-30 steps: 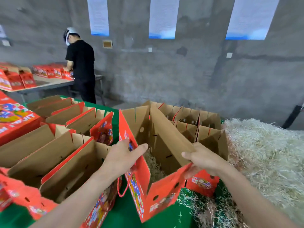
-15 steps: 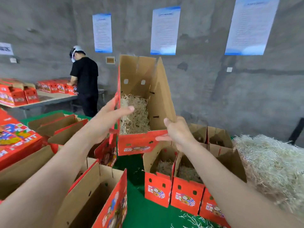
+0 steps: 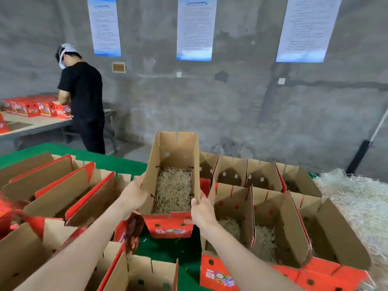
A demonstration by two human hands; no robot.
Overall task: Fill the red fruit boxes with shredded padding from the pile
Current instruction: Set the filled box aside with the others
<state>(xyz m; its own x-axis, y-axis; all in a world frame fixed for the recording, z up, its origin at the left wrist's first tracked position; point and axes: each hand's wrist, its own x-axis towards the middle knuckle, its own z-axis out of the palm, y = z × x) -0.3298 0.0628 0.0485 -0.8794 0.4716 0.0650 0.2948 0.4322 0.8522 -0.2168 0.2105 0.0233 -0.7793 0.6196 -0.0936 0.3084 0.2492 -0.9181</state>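
Held box: one red fruit box (image 3: pixel 170 226), flaps up, tipped so that its open top faces the camera; it sits between both hands, over the green tabletop (image 3: pixel 168 250). Contact with the tabletop cannot be determined.
Box contents: a layer of shredded padding (image 3: pixel 173 192) covers the bottom.
Left hand (image 3: pixel 134 195): gripping the box's left wall, fingers curled round its edge.
Right hand (image 3: pixel 202 211): gripping the near edge of the right wall, thumb over the cardboard.
Pile (image 3: pixel 357 202): pale shredded padding heaped at the right end of the tabletop, touching the nearest boxes.
Boxes to the right (image 3: pixel 270 217): two rows, flaps up, just beside the held box; padding visible in at least two near ones.
Boxes to the left (image 3: pixel 63 190): open, in rows; interiors mostly hidden.
Background: a person in black (image 3: pixel 86 97) stands at a far tabletop (image 3: pixel 37 124) carrying closed red boxes (image 3: pixel 35 108); three printed sheets (image 3: pixel 194 28) hang on the grey wall.
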